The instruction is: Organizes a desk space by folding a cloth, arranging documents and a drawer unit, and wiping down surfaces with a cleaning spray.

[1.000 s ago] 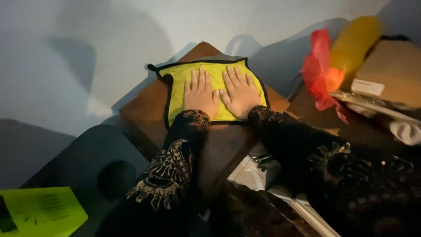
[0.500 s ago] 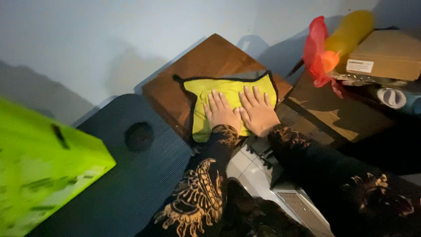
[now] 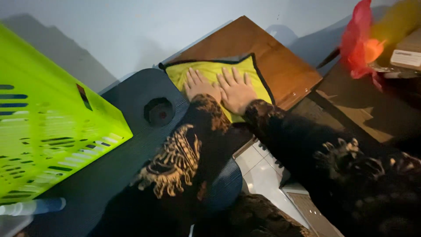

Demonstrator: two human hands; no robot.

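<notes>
Nearest, two black sleeves with gold paisley embroidery are reaching up from the bottom edge, crossing above pale glossy floor tiles. Left of them a dark blue-grey ribbed plastic stool top with a round hole in its middle is sitting low, and a lime-green slotted plastic crate is tilting across its left side.

Further up, the left hand and right hand are lying flat, side by side and touching, palms down on a yellow microfibre cloth. Fingers are stretched out straight, slightly spread, gripping nothing, just pressing on the fabric. The cloth is soft, roughly square, edged in black piping, and is showing beyond the fingertips and out to both sides of the hands; its near edge is hidden under the wrists. It is lying on a brown wooden board, smooth and slightly shiny, its left corner overlapping the stool edge.

Beyond, a dark brown surface is running right, and a crumpled red plastic bag, blurred, is sitting at top right against a pale grey wall.
</notes>
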